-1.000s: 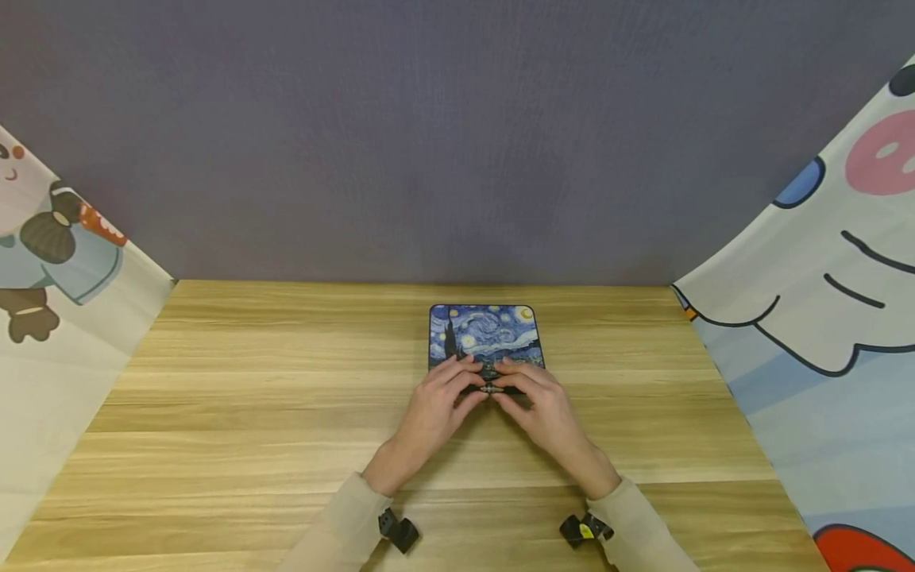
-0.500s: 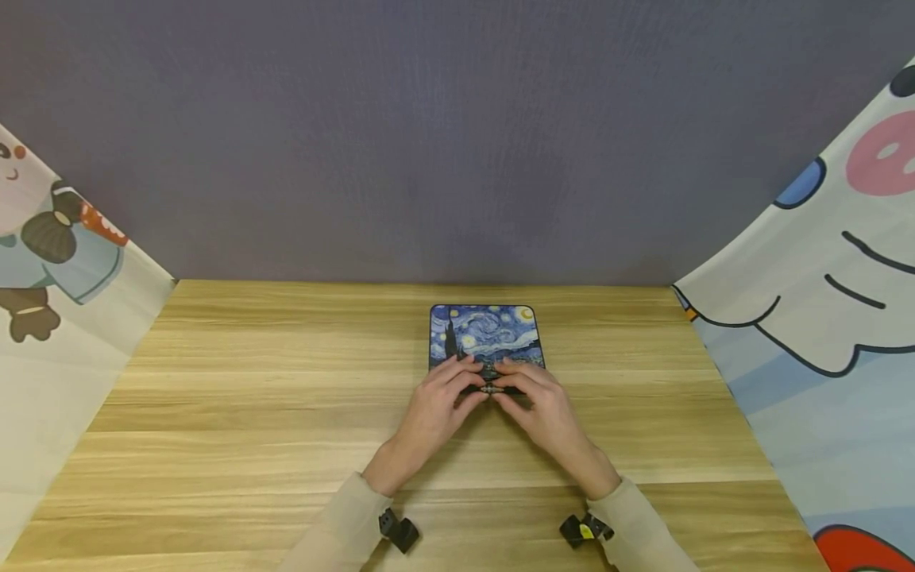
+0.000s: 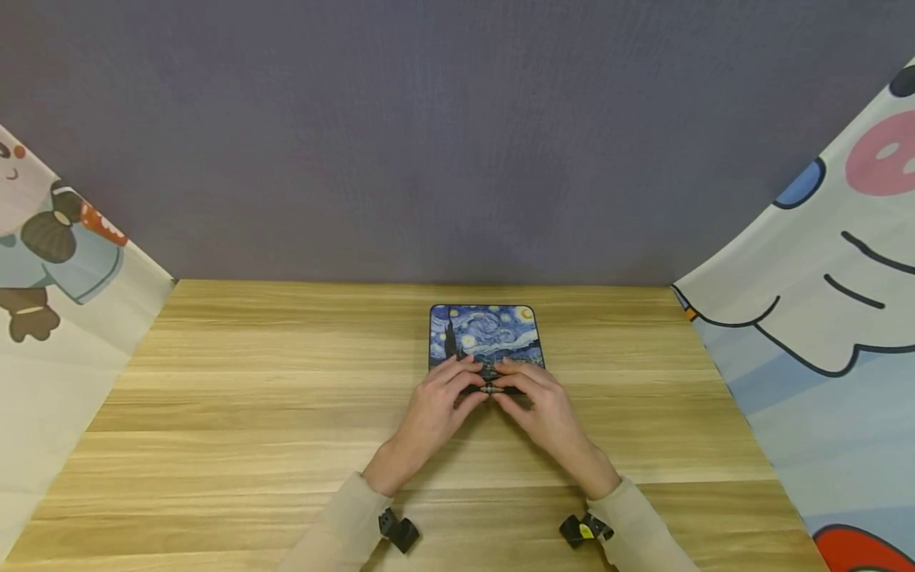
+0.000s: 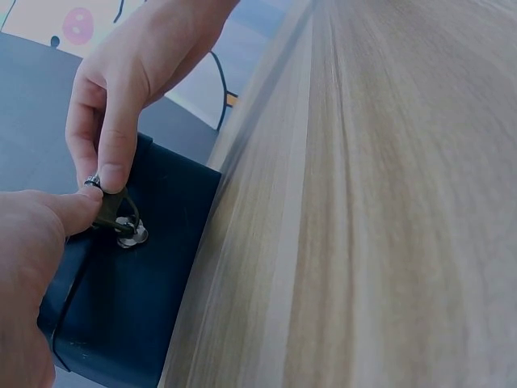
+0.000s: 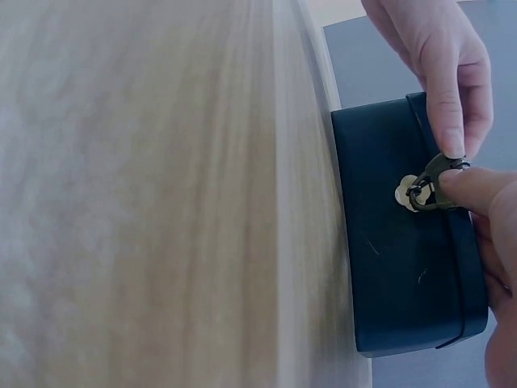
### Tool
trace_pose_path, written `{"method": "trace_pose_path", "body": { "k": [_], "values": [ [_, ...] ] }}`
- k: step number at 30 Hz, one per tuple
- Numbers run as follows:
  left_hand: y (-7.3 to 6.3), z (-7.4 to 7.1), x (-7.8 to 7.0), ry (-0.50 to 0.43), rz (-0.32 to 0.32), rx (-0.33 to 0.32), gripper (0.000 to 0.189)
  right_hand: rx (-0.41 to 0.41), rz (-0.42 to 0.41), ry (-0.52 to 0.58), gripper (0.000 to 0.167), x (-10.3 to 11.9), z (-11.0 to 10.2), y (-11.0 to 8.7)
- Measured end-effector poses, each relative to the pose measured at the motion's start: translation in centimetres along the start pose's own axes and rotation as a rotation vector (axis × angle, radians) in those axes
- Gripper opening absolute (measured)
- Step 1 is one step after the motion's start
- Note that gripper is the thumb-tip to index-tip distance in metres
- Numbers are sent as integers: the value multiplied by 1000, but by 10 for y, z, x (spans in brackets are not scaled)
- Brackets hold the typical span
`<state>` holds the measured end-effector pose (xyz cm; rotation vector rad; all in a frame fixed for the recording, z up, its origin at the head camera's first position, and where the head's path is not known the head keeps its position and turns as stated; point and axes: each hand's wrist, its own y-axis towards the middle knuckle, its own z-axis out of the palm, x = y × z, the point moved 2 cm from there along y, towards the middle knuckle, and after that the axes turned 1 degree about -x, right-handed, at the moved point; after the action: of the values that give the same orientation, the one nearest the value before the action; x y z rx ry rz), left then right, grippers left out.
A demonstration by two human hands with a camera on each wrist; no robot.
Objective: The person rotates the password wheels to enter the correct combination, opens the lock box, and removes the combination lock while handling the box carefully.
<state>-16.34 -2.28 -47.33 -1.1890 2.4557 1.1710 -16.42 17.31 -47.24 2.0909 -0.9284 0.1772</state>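
Note:
A box (image 3: pixel 489 330) with a blue starry-night painting on its lid sits near the table's back edge. In the wrist views its dark front wall (image 5: pixel 396 267) bears a round metal clasp (image 4: pixel 134 234). Through that clasp runs the shackle of a small bronze padlock (image 5: pixel 434 179). My left hand (image 3: pixel 436 401) pinches the padlock on one side between thumb and fingers. From the other side my right hand (image 3: pixel 539 401) grips it likewise. A small ribbed metal part shows between the fingertips; the fingers hide much of the padlock's body.
Wooden tabletop (image 3: pixel 250 413) stretches out around the box and forearms. A grey panel (image 3: pixel 429 143) stands behind the table. Printed cartoon curtains (image 3: pixel 822 278) hang at both sides. A small black device (image 3: pixel 398 531) is strapped at each wrist.

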Motion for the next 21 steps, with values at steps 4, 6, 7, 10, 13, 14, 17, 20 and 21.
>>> {"method": "trace_pose_path", "body": {
  "k": [4,6,7,10,13,14,17,20,21],
  "values": [
    [0,-1,0,9,8,-8,16,-10,-16,1,27,1,0,1],
    [0,-1,-1,12,10,-11,17,-14,-23,4,27,1,0,1],
    [0,-1,-1,12,10,-12,18,-15,-26,4,27,1,0,1],
    [0,-1,-1,10,6,-10,18,-14,-24,7,27,0,0,1],
    [0,-2,-1,8,5,-11,19,-7,-16,10,26,0,0,0],
    [0,-1,-1,7,6,-12,19,-5,-12,11,26,0,0,0],
    [0,-1,-1,2,8,-15,19,-3,-10,13,26,0,0,0],
    [0,-1,-1,1,10,-16,19,-6,-14,14,26,0,0,0],
    [0,-1,-1,3,11,-16,20,-7,-15,14,26,0,0,0]
  ]
}}
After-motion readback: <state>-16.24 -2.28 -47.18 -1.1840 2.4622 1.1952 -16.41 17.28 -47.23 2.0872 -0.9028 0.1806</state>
